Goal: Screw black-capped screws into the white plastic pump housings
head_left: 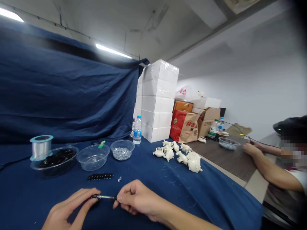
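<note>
My left hand (69,207) and my right hand (135,198) meet low over the blue cloth (155,188). Between them they pinch a thin dark rod with a metal shaft (103,197), the left fingers at its dark end, the right fingertips at the other end. Just beyond lie a short row of small black parts (99,176) and a tiny silver screw (119,179).
Three clear bowls stand further back: one with black parts (54,159), one that looks empty (93,156), one with silver screws (122,149). A spool (41,146), a water bottle (137,130), white plastic toy animals (182,155) and stacked white boxes (157,100) lie beyond. Another person's arms (266,163) work at right.
</note>
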The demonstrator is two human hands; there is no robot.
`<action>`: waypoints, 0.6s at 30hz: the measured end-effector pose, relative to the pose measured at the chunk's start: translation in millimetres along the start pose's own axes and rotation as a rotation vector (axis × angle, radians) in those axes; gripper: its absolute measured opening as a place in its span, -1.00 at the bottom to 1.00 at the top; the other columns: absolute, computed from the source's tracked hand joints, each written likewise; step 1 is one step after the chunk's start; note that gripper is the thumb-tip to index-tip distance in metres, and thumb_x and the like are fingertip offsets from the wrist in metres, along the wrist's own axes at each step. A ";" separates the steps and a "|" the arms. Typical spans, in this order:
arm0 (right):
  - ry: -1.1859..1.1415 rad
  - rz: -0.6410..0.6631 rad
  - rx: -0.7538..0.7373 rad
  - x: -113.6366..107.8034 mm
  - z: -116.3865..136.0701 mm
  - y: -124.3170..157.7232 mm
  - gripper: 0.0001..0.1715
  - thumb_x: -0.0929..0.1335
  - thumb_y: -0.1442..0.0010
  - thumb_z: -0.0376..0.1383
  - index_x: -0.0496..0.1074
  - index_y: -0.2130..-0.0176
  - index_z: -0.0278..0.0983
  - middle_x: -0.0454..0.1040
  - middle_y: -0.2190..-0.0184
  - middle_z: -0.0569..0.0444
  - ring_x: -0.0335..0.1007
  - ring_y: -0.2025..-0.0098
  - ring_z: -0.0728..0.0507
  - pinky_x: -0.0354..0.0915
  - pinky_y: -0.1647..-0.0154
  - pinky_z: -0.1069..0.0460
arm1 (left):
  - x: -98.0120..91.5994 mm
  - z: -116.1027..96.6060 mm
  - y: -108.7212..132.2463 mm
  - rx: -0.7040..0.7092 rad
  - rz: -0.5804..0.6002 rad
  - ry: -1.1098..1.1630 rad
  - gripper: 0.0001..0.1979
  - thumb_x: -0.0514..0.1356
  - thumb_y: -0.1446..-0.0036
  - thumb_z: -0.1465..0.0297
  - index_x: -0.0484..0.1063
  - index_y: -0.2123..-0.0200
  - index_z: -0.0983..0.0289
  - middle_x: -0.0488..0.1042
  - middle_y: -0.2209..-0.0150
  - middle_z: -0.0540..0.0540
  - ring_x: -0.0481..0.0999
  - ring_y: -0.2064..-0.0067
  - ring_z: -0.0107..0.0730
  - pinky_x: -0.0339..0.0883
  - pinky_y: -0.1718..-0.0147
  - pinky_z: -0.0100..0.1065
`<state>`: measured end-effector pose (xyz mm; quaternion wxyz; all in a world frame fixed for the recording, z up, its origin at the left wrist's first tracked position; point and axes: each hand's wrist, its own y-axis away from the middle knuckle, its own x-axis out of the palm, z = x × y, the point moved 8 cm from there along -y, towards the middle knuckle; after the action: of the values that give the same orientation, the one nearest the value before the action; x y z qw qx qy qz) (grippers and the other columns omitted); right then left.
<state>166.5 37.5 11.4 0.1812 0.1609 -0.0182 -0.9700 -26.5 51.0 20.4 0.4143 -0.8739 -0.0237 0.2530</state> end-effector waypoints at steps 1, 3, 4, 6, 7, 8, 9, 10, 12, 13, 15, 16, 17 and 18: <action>0.031 -0.053 -0.056 -3.7 5.2 0.8 -0.79 0.44 -0.08 -0.30 0.51 0.24 -0.34 0.29 0.53 0.21 0.13 0.57 0.08 0.09 0.54 0.15 | -1.2 -1.5 -1.0 -0.017 -0.009 0.005 -0.85 0.31 -0.06 0.28 0.63 0.25 -0.02 0.67 0.24 -0.12 0.67 0.22 -0.30 0.52 0.15 -0.48; 0.114 -0.164 -0.203 -12.1 17.9 3.7 -0.68 0.49 0.02 -0.39 0.48 0.20 -0.32 0.35 0.39 0.16 0.26 0.42 0.03 0.19 0.40 0.12 | -1.9 -2.1 -2.1 -0.095 -0.015 0.026 -0.87 0.32 -0.06 0.25 0.63 0.28 0.02 0.67 0.27 -0.09 0.67 0.24 -0.32 0.51 0.19 -0.52; 0.142 -0.200 -0.265 -15.4 22.6 5.1 -0.77 0.46 -0.02 -0.42 0.48 0.24 -0.31 0.36 0.36 0.13 0.29 0.36 0.00 0.22 0.33 0.09 | -0.9 -1.4 -2.0 -0.146 -0.009 0.046 -0.86 0.31 -0.07 0.25 0.63 0.27 0.04 0.67 0.26 -0.07 0.67 0.24 -0.32 0.51 0.19 -0.52; 0.198 -0.232 -0.391 -19.5 30.3 7.6 -0.88 0.42 -0.10 -0.42 0.51 0.27 -0.30 0.37 0.29 0.07 0.31 0.26 -0.06 0.23 0.19 0.03 | 3.8 -0.7 -1.1 -0.229 0.023 0.145 -0.85 0.28 -0.12 0.27 0.62 0.26 0.14 0.67 0.29 0.00 0.67 0.31 -0.32 0.53 0.23 -0.49; 0.252 -0.239 -0.471 -19.8 34.7 9.7 -0.87 0.40 -0.15 -0.40 0.53 0.23 -0.29 0.37 0.29 0.05 0.31 0.25 -0.07 0.24 0.18 0.01 | 5.6 -1.8 -0.8 -0.246 0.035 0.157 -0.83 0.25 -0.15 0.28 0.61 0.24 0.17 0.66 0.31 0.02 0.66 0.32 -0.32 0.54 0.25 -0.46; 0.359 -0.253 -0.585 -18.3 41.2 14.0 -0.83 0.37 -0.21 -0.39 0.53 0.17 -0.29 0.40 0.28 0.01 0.33 0.25 -0.09 0.25 0.19 -0.01 | 7.0 -2.9 -0.4 -0.256 0.042 0.164 -0.82 0.23 -0.17 0.30 0.60 0.23 0.19 0.66 0.32 0.03 0.66 0.34 -0.32 0.55 0.26 -0.45; 0.451 -0.265 -0.679 -15.9 45.6 18.3 -0.79 0.33 -0.26 -0.38 0.52 0.12 -0.30 0.43 0.29 -0.02 0.34 0.26 -0.11 0.26 0.21 -0.02 | 8.0 -4.0 0.0 -0.264 0.047 0.167 -0.81 0.21 -0.18 0.31 0.60 0.21 0.21 0.66 0.33 0.04 0.66 0.34 -0.32 0.55 0.27 -0.44; 0.538 -0.278 -0.760 -12.7 49.1 22.9 -0.76 0.30 -0.29 -0.38 0.51 0.08 -0.32 0.46 0.29 -0.05 0.36 0.26 -0.12 0.28 0.22 -0.03 | 8.6 -5.3 0.3 -0.265 0.049 0.164 -0.81 0.20 -0.19 0.33 0.59 0.20 0.22 0.66 0.33 0.04 0.66 0.35 -0.32 0.55 0.27 -0.43; 0.627 -0.293 -0.835 -7.5 52.1 28.6 -0.74 0.27 -0.32 -0.38 0.50 0.07 -0.33 0.51 0.29 -0.08 0.39 0.27 -0.14 0.30 0.23 -0.04 | 8.6 -8.1 0.7 -0.261 0.049 0.157 -0.82 0.20 -0.19 0.35 0.60 0.21 0.23 0.66 0.32 0.05 0.66 0.35 -0.32 0.55 0.28 -0.41; 0.628 -0.292 -0.828 -6.3 52.4 29.2 -0.74 0.26 -0.32 -0.38 0.51 0.09 -0.33 0.53 0.30 -0.07 0.40 0.29 -0.13 0.30 0.24 -0.03 | 8.0 -9.7 0.7 -0.252 0.048 0.151 -0.82 0.20 -0.18 0.36 0.60 0.23 0.23 0.66 0.31 0.05 0.66 0.35 -0.32 0.55 0.29 -0.41; 0.546 -0.272 -0.718 -7.4 49.6 24.4 -0.76 0.28 -0.31 -0.35 0.54 0.14 -0.31 0.54 0.33 -0.04 0.41 0.32 -0.12 0.29 0.24 -0.02 | 5.9 -13.3 0.3 -0.229 0.045 0.134 -0.83 0.21 -0.18 0.38 0.61 0.25 0.21 0.66 0.32 0.04 0.65 0.35 -0.32 0.53 0.29 -0.39; 0.465 -0.251 -0.617 -9.5 45.4 19.4 -0.78 0.30 -0.29 -0.34 0.55 0.18 -0.29 0.54 0.34 -0.01 0.40 0.32 -0.10 0.27 0.23 -0.01 | 4.7 -15.4 -0.1 -0.213 0.045 0.124 -0.84 0.21 -0.18 0.38 0.62 0.25 0.20 0.66 0.33 0.03 0.64 0.36 -0.32 0.52 0.29 -0.39; 0.376 -0.228 -0.504 -11.7 39.5 13.9 -0.80 0.32 -0.26 -0.33 0.56 0.23 -0.29 0.54 0.36 0.02 0.39 0.33 -0.09 0.25 0.23 0.00 | 3.5 -17.6 -0.6 -0.195 0.045 0.115 -0.84 0.21 -0.17 0.39 0.62 0.26 0.20 0.66 0.34 0.03 0.64 0.36 -0.33 0.51 0.28 -0.39; 0.292 -0.198 -0.396 -13.1 33.0 8.9 -0.82 0.34 -0.23 -0.33 0.56 0.28 -0.30 0.52 0.39 0.04 0.36 0.36 -0.07 0.24 0.25 0.01 | 2.3 -19.9 -1.2 -0.176 0.046 0.106 -0.84 0.21 -0.17 0.40 0.62 0.26 0.19 0.66 0.34 0.02 0.64 0.35 -0.33 0.50 0.27 -0.38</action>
<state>170.7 33.1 47.5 0.1140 0.2615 0.2142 -0.9342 -15.1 38.2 30.8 0.3306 -0.9194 -0.0038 0.2131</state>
